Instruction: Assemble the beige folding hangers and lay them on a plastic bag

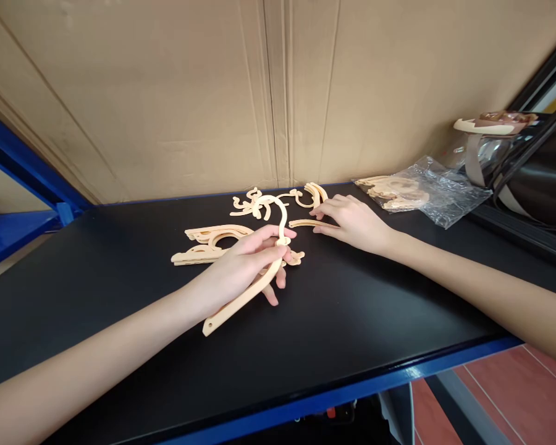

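Note:
My left hand point(250, 262) is closed on a beige plastic folding hanger, pinching it near the base of its hook. The hook point(283, 216) curves up above the fingers, and one long hanger arm point(241, 301) slants down toward me, with a small hole at its end. Farther back, my right hand point(352, 224) has its thumb and fingers closed around a thin curved beige hanger arm point(302, 223) lying low over the table. Just behind those fingers are more curved arms point(315, 193). Several folded beige hangers point(199, 254) lie stacked beside and partly behind my left hand.
Loose beige hooks point(250, 203) lie in a small pile at the back of the black tabletop point(120, 278). A clear plastic bag point(438, 188) holding more beige parts rests at the back right, near a dark brown object point(537, 179). Cardboard point(167, 93) stands behind.

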Demonstrator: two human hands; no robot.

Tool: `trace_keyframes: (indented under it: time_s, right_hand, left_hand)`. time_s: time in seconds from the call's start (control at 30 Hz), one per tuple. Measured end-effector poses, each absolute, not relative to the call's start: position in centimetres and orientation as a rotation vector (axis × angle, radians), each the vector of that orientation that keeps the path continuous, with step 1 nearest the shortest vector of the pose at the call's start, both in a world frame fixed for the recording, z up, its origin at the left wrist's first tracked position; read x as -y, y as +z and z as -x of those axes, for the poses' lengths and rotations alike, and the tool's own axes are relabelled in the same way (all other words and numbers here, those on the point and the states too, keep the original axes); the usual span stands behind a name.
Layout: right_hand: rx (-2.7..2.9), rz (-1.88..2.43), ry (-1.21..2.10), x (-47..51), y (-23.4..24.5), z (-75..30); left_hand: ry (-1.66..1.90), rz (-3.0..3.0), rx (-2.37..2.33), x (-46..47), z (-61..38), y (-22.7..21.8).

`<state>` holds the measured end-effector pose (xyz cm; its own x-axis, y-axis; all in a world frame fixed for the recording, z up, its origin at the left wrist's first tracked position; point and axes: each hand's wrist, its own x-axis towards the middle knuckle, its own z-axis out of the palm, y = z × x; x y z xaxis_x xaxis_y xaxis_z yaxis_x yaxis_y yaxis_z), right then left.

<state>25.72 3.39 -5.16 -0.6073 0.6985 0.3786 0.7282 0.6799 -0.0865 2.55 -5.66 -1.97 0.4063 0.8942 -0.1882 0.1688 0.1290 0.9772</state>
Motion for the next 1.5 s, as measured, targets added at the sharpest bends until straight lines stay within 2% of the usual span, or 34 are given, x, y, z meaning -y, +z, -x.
trace_keyframes:
  time_s: [0.1, 0.37, 0.43, 0.63, 0.97, 1.3, 1.5]
  right_hand:
    - [2.579, 1.059, -0.002, -3.7, -5.7, -25.7]
    - [2.511, 0.88, 0.601, -0.9, -3.9, -24.8]
    - [2.575, 0.881, 0.578, -0.4, -3.4, -24.6]
    - [2.72, 0.904, 0.209, 0.5, -3.0, -24.3]
    - [2.682, 0.836, -0.021, 0.8, -2.8, -24.4]
    - [2.675, 0.867, 0.194, 1.2, -2.3, -24.4]
    - [2.651, 0.989, 0.458, 1.4, -1.8, -24.3]
  left_hand:
    - [0.743, -1.345, -1.112, 5.3, -2.4, -1.8]
    - [0.802, -1.312, -1.251, 5.1, -1.6, -1.4]
    - [0.784, -1.281, -1.281, 4.9, -1.5, -1.4]
    - [0.692, -1.318, -1.214, 4.6, -1.6, -1.3]
    - [0.612, -1.384, -1.094, 4.5, -1.2, -1.2]
    - [0.629, -1.578, -1.155, 4.9, -1.0, -1.1]
    - [0.617, -1.808, -1.235, 5.5, -1.5, -1.4]
